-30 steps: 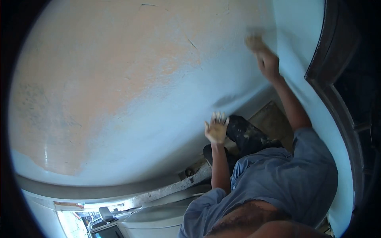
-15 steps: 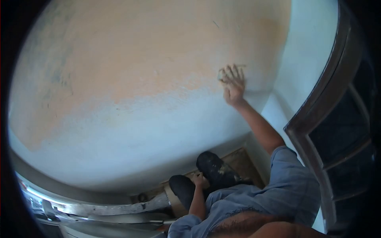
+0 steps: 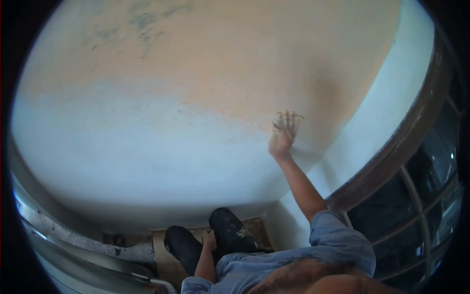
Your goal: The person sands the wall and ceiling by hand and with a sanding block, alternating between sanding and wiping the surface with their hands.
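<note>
Has the fingers (image 3: 289, 122) of the right hand (image 3: 280, 142) spread over a thin, dark-edged piece (image 3: 275, 126), apparently against the wall (image 3: 147, 157), near the orange-to-pale border. Best to spread pressure evenly through every finger, keep the piece flat and avoid digging in an edge. Keeps the left hand (image 3: 209, 239) low beside the dark trousers (image 3: 227, 232); cannot tell its grip.
</note>
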Demonstrator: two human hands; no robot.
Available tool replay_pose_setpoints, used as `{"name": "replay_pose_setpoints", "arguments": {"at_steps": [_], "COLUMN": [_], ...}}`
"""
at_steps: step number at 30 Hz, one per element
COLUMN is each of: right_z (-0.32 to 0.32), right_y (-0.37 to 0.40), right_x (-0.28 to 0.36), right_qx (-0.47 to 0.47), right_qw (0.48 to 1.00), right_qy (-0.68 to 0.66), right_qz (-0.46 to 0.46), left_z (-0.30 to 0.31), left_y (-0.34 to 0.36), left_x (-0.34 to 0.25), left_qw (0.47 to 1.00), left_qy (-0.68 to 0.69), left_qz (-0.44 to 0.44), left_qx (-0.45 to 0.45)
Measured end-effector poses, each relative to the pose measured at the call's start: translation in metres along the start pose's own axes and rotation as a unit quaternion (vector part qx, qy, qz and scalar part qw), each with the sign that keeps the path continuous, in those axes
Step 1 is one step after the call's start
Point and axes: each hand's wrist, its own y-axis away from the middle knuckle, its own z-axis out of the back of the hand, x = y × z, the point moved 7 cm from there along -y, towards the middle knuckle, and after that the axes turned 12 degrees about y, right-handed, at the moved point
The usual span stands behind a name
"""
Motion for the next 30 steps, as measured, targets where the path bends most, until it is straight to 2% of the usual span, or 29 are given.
{"name": "replay_pose_setpoints", "arguments": {"at_steps": [2, 3, 4, 5, 6, 7, 8, 10, 11, 12, 13, 14, 15, 16, 17, 18, 19, 20, 21, 22, 23, 24, 25, 26, 27, 28, 29, 30], "right_z": [0.009, -0.022, 0.032, 0.053, 0.046, 0.084, 0.077, 0.035, 0.037, 0.034, 0.003, 0.022, 0.031, 0.031, 0.030, 0.024, 0.017, -0.007, 0.024, 0.096, 0.071, 0.040, 0.026, 0.035, 0.043, 0.044, 0.038, 0.044], "right_y": [-0.044, -0.097, -0.180, -0.248, -0.308, -0.354, -0.361, -0.370, -0.316, -0.262, -0.208, -0.164, -0.140, -0.158, -0.194, -0.235, -0.277, -0.369, -0.471, -0.461, -0.455, -0.447, -0.447, -0.390, -0.323, -0.267, -0.214, -0.178], "right_x": [-0.008, -0.058, -0.048, -0.056, -0.081, -0.052, -0.058, -0.077, -0.037, 0.005, 0.029, 0.064, 0.091, 0.092, 0.073, 0.044, 0.007, -0.056, -0.053, -0.001, -0.007, -0.014, -0.005, 0.050, 0.108, 0.156, 0.180, 0.196], "right_qx": [-0.045, -0.040, -0.119, -0.203, -0.134, -0.129, -0.132, -0.048, -0.116, -0.225, -0.114, -0.091, -0.069, -0.073, -0.071, -0.066, -0.065, -0.182, -0.191, -0.090, -0.089, -0.153, -0.217, -0.046, -0.238, -0.165, -0.127, -0.051], "right_qw": [0.985, 0.968, 0.992, 0.978, 0.991, 0.984, 0.983, 0.985, 0.988, 0.972, 0.977, 0.988, 0.987, 0.987, 0.981, 0.963, 0.963, 0.976, 0.973, 0.979, 0.979, 0.983, 0.962, 0.991, 0.952, 0.947, 0.976, 0.980], "right_qy": [0.100, -0.245, -0.015, -0.037, 0.009, -0.057, -0.063, 0.073, 0.003, 0.070, -0.179, -0.105, -0.034, -0.039, -0.149, -0.254, -0.252, 0.075, 0.075, -0.090, -0.095, 0.035, 0.165, 0.083, 0.170, 0.234, 0.043, -0.076], "right_qz": [0.134, -0.045, 0.029, 0.036, -0.003, -0.113, -0.112, -0.151, -0.098, 0.017, 0.010, 0.074, 0.139, 0.141, 0.101, 0.060, 0.062, 0.096, 0.104, -0.160, -0.155, -0.090, -0.025, -0.098, 0.087, 0.145, 0.174, 0.178], "left_z": [0.014, 0.018, 0.022, 0.042, 0.075, 0.103, 0.129, 0.178, 0.200, 0.222, 0.236, 0.250, 0.264, 0.280, 0.295, 0.303, 0.309, 0.311, 0.304, 0.300, 0.296, 0.295, 0.288, 0.285, 0.291, 0.300, 0.308, 0.318], "left_y": [0.012, 0.015, 0.022, 0.055, 0.102, 0.136, 0.168, 0.201, 0.210, 0.212, 0.196, 0.180, 0.183, 0.188, 0.189, 0.185, 0.179, 0.174, 0.167, 0.167, 0.171, 0.176, 0.186, 0.202, 0.210, 0.218, 0.223, 0.223], "left_x": [-0.004, -0.018, -0.036, -0.078, -0.127, -0.157, -0.175, -0.181, -0.175, -0.162, -0.123, -0.087, -0.085, -0.083, -0.078, -0.071, -0.057, -0.045, -0.042, -0.035, -0.028, -0.030, -0.039, -0.048, -0.062, -0.078, -0.088, -0.090], "left_qw": [1.000, 0.997, 0.991, 0.973, 0.943, 0.935, 0.928, 0.933, 0.935, 0.935, 0.919, 0.895, 0.897, 0.886, 0.867, 0.867, 0.873, 0.878, 0.882, 0.876, 0.871, 0.875, 0.853, 0.824, 0.826, 0.857, 0.881, 0.881], "left_qy": [0.008, -0.015, -0.039, -0.018, 0.003, 0.003, 0.003, -0.074, -0.107, -0.141, -0.228, -0.314, -0.312, -0.381, -0.451, -0.450, -0.451, -0.451, -0.441, -0.453, -0.464, -0.456, -0.480, -0.506, -0.504, -0.451, -0.398, -0.398], "left_qz": [-0.016, -0.072, -0.130, -0.231, -0.329, -0.346, -0.358, -0.340, -0.332, -0.322, -0.317, -0.310, -0.307, -0.259, -0.210, -0.210, -0.185, -0.160, -0.166, -0.164, -0.161, -0.160, -0.196, -0.230, -0.229, -0.209, -0.188, -0.184], "left_qx": [0.004, 0.004, 0.004, 0.024, 0.043, 0.072, 0.099, 0.092, 0.072, 0.054, 0.060, 0.065, 0.061, 0.044, 0.032, 0.033, 0.029, 0.025, 0.021, 0.021, 0.022, 0.016, 0.058, 0.106, 0.105, 0.139, 0.175, 0.175]}}
